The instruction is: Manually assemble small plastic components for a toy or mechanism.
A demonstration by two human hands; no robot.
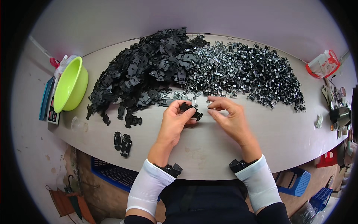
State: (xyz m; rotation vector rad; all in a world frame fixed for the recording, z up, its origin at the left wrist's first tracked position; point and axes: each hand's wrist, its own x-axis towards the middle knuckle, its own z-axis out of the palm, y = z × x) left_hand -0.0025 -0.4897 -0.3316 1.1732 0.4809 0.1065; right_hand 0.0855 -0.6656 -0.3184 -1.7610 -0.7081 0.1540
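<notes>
My left hand [174, 121] grips a small black plastic part [191, 110] between thumb and fingers above the pale tabletop [209, 153]. My right hand [229, 115] is just to its right, fingertips pinched close to the part's end; whether a small metal piece sits between them I cannot tell. Behind the hands lies a big heap of black plastic parts [145, 71], and beside it a heap of small metal axles with black wheels [246, 72]. Both forearms wear white sleeves.
Two finished black pieces [123, 142] lie at the front left of the table. A lime green basin [71, 84] stands at the left end. A red and white bag [323, 64] rests at the far right. Blue crates [112, 174] sit below the table.
</notes>
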